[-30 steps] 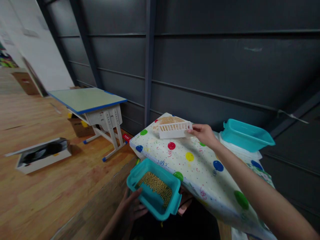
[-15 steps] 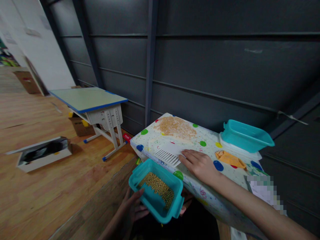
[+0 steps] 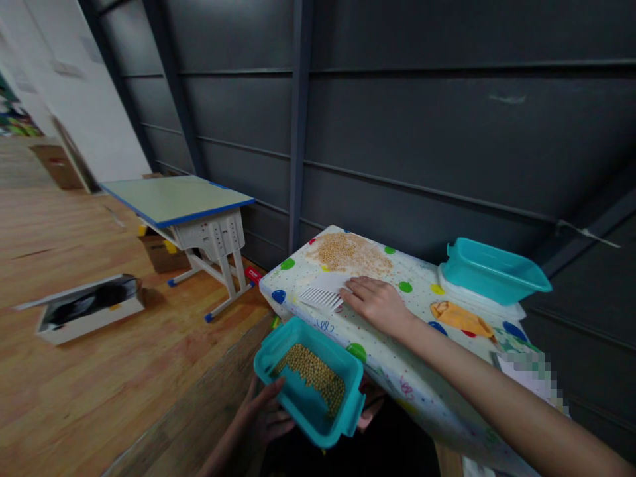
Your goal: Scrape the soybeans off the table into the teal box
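Note:
My left hand [image 3: 268,412] grips the near left side of a teal plastic tub [image 3: 304,334], its thumb over the rim. Round tan beans, which look like soybeans, [image 3: 318,371] lie in the tub, held low in front of the table's edge. On the tabletop, my right hand [image 3: 375,301] has its fingers closed on a white slotted scoop [image 3: 322,297] that lies almost flat, slots towards the table's front edge. Beyond the scoop, a pile of soybeans with pale crumbs [image 3: 342,250] is spread over the cloth. The fingertips under the scoop are hidden.
A patterned cloth [image 3: 405,341] covers the table. Towards its right end are a second teal tub [image 3: 489,271], an orange cloth [image 3: 462,319] and some papers. A dark panelled wall [image 3: 422,152] stands behind. To the left are a desk [image 3: 179,197] and an open white box [image 3: 92,317].
My right hand and the scoop have moved a little left and away from the table's front edge, towards the bean pile. The tub in my left hand stays nearly still.

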`<state>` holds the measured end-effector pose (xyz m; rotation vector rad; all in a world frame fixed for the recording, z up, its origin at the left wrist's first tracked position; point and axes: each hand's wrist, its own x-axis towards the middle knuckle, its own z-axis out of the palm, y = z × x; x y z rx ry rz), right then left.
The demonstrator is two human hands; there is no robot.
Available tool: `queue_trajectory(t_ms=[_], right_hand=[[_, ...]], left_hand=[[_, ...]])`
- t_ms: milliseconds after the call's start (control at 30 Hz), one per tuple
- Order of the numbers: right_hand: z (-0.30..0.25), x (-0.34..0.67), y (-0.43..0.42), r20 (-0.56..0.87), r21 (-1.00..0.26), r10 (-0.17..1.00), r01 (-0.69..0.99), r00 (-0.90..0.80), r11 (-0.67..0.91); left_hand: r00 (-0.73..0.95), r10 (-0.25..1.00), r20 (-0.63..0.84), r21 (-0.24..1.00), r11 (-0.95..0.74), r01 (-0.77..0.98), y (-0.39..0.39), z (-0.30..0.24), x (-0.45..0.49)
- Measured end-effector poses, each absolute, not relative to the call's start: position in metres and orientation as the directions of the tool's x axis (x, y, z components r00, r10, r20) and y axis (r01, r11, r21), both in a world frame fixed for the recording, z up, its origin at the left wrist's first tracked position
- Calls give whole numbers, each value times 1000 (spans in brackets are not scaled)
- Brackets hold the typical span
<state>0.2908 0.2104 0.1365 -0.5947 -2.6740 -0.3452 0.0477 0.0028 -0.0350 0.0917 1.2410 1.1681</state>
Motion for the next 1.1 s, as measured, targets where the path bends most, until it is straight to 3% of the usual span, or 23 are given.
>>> queue_trajectory(t_ms=[167,400,500,567,633,833,1100], right_hand=[[153,306,212,479,77,445,541,-757,838],[145,320,248,559,-407,782,731,-275,548],[125,313,264,460,-656,883,634,-96,410],[108,302,271,332,-829,943,479,3,290],[91,289,274,208,-924,977,340,54,177],[68,261,279,-31,-992,990,117,139,-47],[72,292,300,54,-962,982,271,182,3]], left_hand=[[-141,714,-686,619,471,-629,4,-28,50],[-143,710,-690,632,494,-597,4,-22,53],[-132,715,-686,624,486,-612,4,-29,51],[-117,716,-688,613,487,-622,4,-32,50],[-118,708,-696,609,496,-619,4,-33,48],[-130,698,-704,613,506,-607,3,-34,47],[-155,688,-709,613,492,-618,4,-42,46]])
